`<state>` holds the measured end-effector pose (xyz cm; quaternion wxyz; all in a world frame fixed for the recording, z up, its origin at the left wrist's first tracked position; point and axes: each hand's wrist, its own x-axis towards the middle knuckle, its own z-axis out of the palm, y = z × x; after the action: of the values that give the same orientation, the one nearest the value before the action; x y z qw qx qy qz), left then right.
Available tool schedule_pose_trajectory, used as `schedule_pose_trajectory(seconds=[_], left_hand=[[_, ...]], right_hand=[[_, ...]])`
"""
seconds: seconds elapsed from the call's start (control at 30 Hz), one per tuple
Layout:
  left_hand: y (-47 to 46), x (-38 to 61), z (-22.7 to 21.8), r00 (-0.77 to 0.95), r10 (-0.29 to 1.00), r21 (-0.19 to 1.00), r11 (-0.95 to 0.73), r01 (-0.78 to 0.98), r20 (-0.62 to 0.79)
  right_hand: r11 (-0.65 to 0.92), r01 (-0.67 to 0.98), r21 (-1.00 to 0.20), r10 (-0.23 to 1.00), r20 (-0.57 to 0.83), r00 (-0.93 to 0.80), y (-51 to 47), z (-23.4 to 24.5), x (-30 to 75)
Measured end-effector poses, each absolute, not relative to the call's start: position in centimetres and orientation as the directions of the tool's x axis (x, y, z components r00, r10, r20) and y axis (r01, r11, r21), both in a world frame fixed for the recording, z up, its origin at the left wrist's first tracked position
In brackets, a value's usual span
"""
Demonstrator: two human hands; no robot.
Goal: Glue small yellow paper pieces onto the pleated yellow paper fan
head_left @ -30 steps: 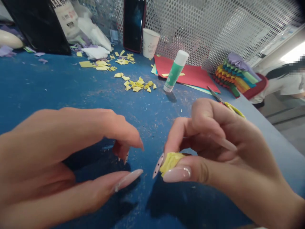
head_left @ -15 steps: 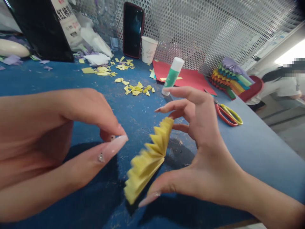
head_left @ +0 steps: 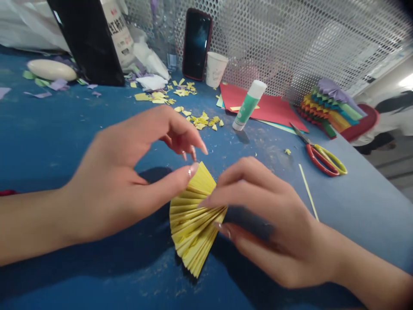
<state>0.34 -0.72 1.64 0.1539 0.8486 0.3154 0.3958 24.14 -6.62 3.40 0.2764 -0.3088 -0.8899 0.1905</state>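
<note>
A yellow pleated paper fan [head_left: 190,215] is spread in a half-round just above or on the blue table, its folds meeting at the right. My right hand [head_left: 267,224] has its index finger and thumb closed around that gathered end, the other fingers curled. Over the fan's upper edge is my left hand [head_left: 138,172], thumb and fingers apart. Its thumb tip meets or overlaps the top pleats; whether it presses on them I cannot tell.
Behind the hands are yellow paper scraps [head_left: 201,120], a glue stick [head_left: 248,107], red paper [head_left: 274,110], a paper cup [head_left: 216,69] and a propped phone [head_left: 196,45]. Scissors [head_left: 322,159], a thin paper strip [head_left: 309,192] and a stack of coloured pleated paper [head_left: 332,105] are at right.
The fan has turned to show its pleated face. My left hand has opened from a pinch and come to its upper edge. My stretched right hand has closed on the gathered end.
</note>
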Motion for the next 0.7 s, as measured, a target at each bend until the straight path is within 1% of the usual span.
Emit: schedule_pose_trajectory(seconds=[0.07, 0.13, 0.23, 0.37, 0.47, 0.6, 0.7], left_hand=[[-0.37, 0.49, 1.65, 0.576, 0.614, 0.496, -0.784, 0.372, 0.539], [-0.05, 0.57, 1.6, 0.678, 0.565, 0.498, -0.804, 0.324, 0.471], [0.18, 0.52, 1.48, 0.756, 0.511, 0.529, -0.808, 0.261, 0.408], [-0.06, 0.36, 1.36, 0.798, 0.454, 0.524, -0.826, 0.21, 0.397], [-0.28, 0.21, 1.24, 0.791, 0.451, 0.513, -0.833, 0.207, 0.413], [-0.28, 0.21, 1.12, 0.839, 0.399, 0.502, -0.846, 0.182, 0.369], [-0.18, 0.39, 1.18, 0.848, 0.391, 0.52, -0.838, 0.167, 0.357]], right_hand=[[0.787, 0.421, -0.451, 0.594, 0.37, -0.715, -7.09, 3.64, 24.14], [0.799, 0.433, -0.416, 0.581, 0.352, -0.734, -7.45, 3.84, 24.25], [0.815, 0.441, -0.375, 0.562, 0.331, -0.758, -7.57, 3.95, 24.39], [0.853, 0.432, -0.292, 0.512, 0.312, -0.8, -7.31, 3.77, 24.22], [0.863, 0.439, -0.25, 0.5, 0.296, -0.814, -7.2, 3.65, 24.08], [0.869, 0.438, -0.228, 0.491, 0.298, -0.819, -7.09, 3.58, 24.22], [0.883, 0.408, -0.233, 0.464, 0.3, -0.833, -6.83, 3.55, 24.47]])
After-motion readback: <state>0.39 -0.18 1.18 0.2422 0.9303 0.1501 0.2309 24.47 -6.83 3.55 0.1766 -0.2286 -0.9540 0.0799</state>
